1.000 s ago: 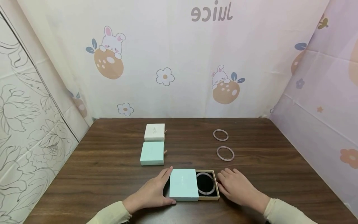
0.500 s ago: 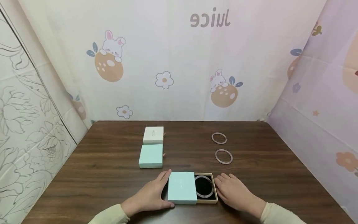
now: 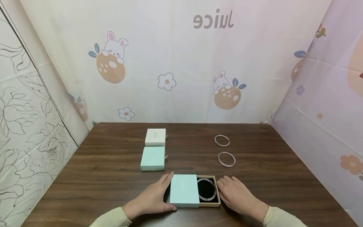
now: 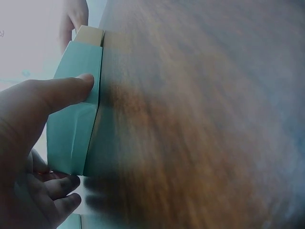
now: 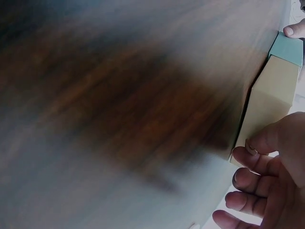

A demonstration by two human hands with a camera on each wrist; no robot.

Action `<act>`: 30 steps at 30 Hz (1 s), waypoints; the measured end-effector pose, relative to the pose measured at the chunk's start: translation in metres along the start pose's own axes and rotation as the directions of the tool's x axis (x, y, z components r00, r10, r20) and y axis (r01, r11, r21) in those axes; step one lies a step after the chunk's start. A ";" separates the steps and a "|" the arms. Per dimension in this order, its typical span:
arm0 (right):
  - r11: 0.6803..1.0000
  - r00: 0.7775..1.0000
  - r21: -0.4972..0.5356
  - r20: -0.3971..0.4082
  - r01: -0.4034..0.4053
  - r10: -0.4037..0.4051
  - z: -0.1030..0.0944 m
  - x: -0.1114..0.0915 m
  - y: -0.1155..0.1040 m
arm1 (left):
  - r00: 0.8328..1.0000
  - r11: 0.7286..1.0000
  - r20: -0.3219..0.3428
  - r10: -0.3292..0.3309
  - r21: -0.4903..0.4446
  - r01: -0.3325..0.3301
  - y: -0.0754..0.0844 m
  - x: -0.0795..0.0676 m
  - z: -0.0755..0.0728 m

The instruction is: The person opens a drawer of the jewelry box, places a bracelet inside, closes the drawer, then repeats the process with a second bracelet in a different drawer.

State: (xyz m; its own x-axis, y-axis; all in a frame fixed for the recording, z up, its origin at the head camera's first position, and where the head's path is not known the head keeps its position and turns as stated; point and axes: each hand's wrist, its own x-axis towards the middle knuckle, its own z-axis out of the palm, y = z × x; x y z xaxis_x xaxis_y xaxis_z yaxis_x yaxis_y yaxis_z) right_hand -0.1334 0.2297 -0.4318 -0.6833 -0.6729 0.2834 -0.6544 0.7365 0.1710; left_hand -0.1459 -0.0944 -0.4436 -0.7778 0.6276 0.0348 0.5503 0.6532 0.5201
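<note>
A mint-green drawer-style jewelry box (image 3: 184, 190) lies near the table's front, its cream-edged drawer (image 3: 209, 204) pulled partly out to the right. Inside, on black padding, rests a pale bangle (image 3: 207, 199); the cover hides its left edge. My left hand (image 3: 151, 197) grips the cover, thumb on the near side and fingers round the left end, as the left wrist view also shows. At the drawer's right end, my right hand (image 3: 239, 195) pinches with thumb and index finger; whatever small part lies between them is mostly hidden. Its other fingers curl loosely.
Behind stand another mint-green box (image 3: 153, 156) and a white box (image 3: 155, 135), both closed with small tabs on the right. Two more bangles (image 3: 227, 166) lie flat at the back right of the wooden table (image 3: 99, 176). Printed curtains (image 3: 181, 56) surround it.
The head view has tilted slightly, so everything sits a little lower in it. Both hands keep their places on the box, and the drawer stays equally far out.
</note>
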 end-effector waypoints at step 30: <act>1.000 0.998 0.008 0.055 -0.014 0.014 0.001 0.008 -0.011 | 1.000 1.000 -0.028 0.013 0.011 -0.013 -0.002 -0.002 0.003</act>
State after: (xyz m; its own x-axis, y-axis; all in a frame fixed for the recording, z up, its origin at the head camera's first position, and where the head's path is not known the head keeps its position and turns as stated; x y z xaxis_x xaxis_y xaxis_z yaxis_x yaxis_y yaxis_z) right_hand -0.1323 0.2161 -0.4322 -0.7088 -0.6656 0.2336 -0.6475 0.7453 0.1592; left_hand -0.1441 -0.0955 -0.4470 -0.7786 0.6241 0.0656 0.5638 0.6497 0.5099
